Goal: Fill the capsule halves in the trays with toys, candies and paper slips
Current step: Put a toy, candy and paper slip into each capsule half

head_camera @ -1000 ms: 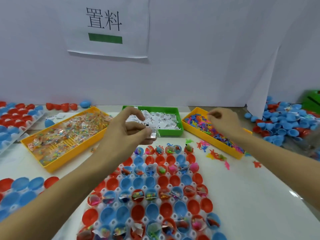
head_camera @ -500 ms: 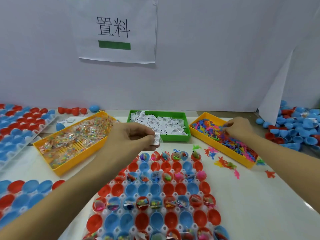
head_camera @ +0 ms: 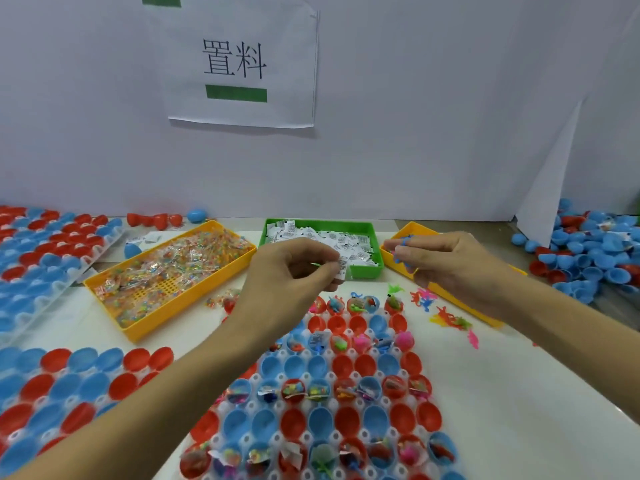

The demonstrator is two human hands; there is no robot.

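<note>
We hold both hands above the far end of the capsule tray. Our left hand pinches white slips in curled fingers, in front of the green tray. Our right hand grips small toys — blue ones — over the yellow toy tray.
</note>
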